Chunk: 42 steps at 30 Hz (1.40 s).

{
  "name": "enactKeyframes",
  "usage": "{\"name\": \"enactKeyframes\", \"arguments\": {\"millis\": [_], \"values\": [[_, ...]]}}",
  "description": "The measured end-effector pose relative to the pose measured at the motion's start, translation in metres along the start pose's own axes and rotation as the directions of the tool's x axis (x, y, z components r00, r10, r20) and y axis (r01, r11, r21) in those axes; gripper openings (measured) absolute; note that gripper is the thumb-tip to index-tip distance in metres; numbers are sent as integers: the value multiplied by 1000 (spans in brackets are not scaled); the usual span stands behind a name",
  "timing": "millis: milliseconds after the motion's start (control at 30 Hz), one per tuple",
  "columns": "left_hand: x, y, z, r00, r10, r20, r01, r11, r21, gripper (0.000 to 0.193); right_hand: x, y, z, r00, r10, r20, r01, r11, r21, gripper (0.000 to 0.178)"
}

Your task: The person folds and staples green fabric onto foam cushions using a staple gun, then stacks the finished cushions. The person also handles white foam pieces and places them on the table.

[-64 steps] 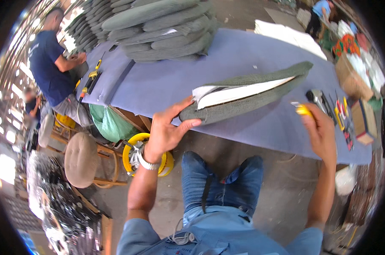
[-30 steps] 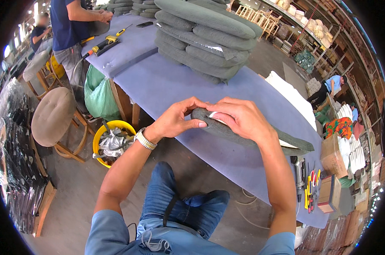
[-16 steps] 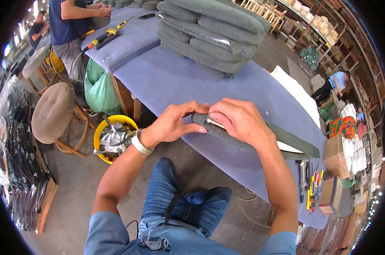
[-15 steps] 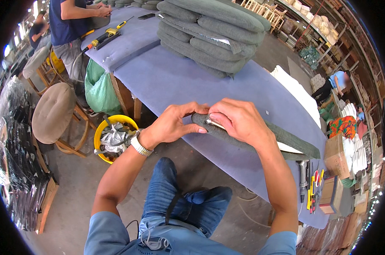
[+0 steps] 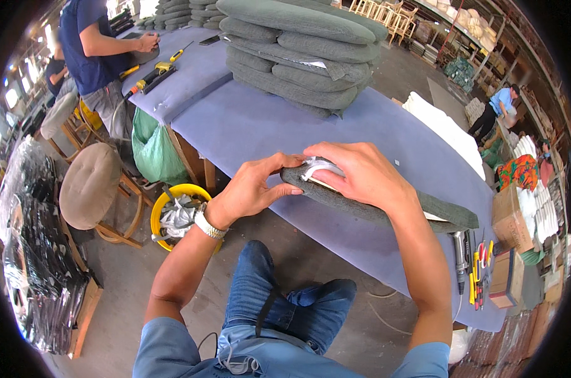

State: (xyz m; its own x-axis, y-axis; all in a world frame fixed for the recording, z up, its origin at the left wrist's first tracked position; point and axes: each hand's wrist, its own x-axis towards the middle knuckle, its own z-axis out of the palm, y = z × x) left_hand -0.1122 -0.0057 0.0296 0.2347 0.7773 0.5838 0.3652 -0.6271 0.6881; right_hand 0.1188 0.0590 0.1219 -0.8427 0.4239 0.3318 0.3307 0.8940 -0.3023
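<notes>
A long, dark grey-green padded cushion [image 5: 446, 211] lies slanting across the blue-covered worktable [image 5: 248, 126], with a pale band along its upper edge. Its near-left end is gripped by my left hand [image 5: 251, 192], thumb below and fingers above. At that same end my right hand [image 5: 364, 173] bends over the top, its thumb pressing on a crumpled white strip [image 5: 314, 167] at the edge of the cover. Some of the right fingertips are hidden behind the cushion.
A tall stack of similar cushions [image 5: 298, 57] stands at the table's back. Scissors and cutters [image 5: 477, 274] lie at the right beside a power tool [image 5: 460, 258]. A yellow bucket of scraps [image 5: 185, 217] and a padded stool [image 5: 90, 186] stand left. A co-worker [image 5: 96, 50] stands back left.
My right thumb has moved over the cushion's end, and more of the white strip now sticks up there. My left hand keeps its grip. The whole view has shifted slightly.
</notes>
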Motion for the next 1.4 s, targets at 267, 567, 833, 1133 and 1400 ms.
{"name": "enactKeyframes", "arguments": {"millis": [267, 567, 833, 1133, 1400], "values": [[0, 2, -6, 999, 40, -13, -36, 981, 189, 43, 11, 12, 17, 998, -61, -26, 59, 997, -58, 19], [-2, 7, -11, 998, 48, 33, -56, 942, 330, 38, 24, 14, 21, 998, 10, 56, -10, 1000, -11, 21], [-30, 6, -1, 999, 47, 24, -51, 964, 263, 43, 2, 4, 35, 999, 21, 27, -24, 992, 121, 19], [-36, 3, 1, 1000, 3, -24, 3, 968, 250, 44, -2, -5, 46, 992, -44, -119, 26, 989, -146, 19], [-44, 6, 4, 999, 13, -34, -4, 963, 268, 45, -9, -4, 51, 981, -102, -168, 79, 987, -142, 16]]}}
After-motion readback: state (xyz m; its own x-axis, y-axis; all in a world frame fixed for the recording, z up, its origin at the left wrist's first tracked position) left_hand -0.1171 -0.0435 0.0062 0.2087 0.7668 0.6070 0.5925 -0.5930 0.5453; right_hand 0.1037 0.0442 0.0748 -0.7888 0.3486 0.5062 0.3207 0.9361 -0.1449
